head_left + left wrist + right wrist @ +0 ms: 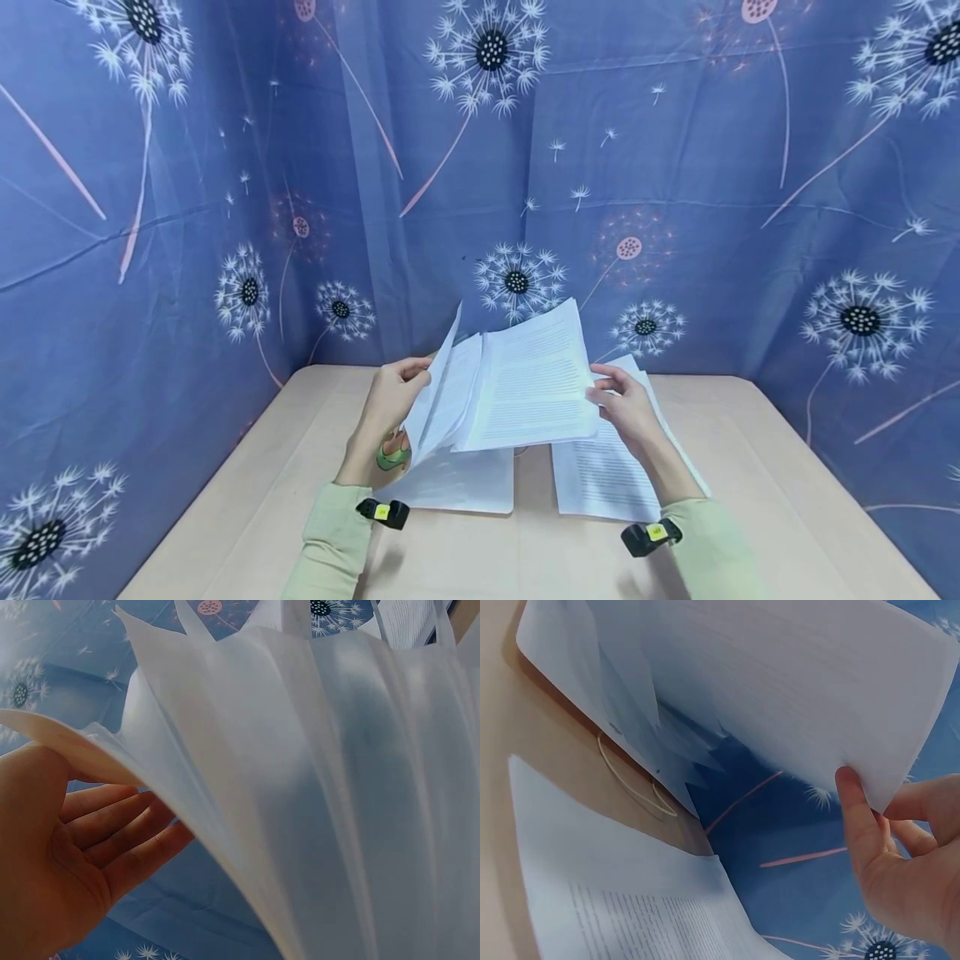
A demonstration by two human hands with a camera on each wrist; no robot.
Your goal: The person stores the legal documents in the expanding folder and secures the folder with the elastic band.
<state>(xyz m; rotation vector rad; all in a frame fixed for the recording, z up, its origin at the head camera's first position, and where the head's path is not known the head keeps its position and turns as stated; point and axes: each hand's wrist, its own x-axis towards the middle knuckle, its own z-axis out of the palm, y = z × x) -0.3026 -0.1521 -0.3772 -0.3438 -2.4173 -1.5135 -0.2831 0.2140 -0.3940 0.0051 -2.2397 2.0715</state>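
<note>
A pleated expanding file folder (262, 780) stands spread with its pale pockets fanned apart; its white side (472, 482) lies low over the table in the head view. My left hand (390, 396) pinches the folder's raised cover, fingers behind the edge in the left wrist view. Between thumb and fingers, my right hand (626, 408) holds the right edge of some printed sheets (532, 383). Those sheets tilt up above the folder, their left side against its pockets. A green-and-orange picture (393, 454) shows near the left wrist.
Another set of printed pages (603, 479) lies on the pale table (536, 542), right of the folder and under the right hand. A thin elastic cord (630, 780) loops from the folder. Blue dandelion-print cloth (480, 175) hangs behind and at both sides.
</note>
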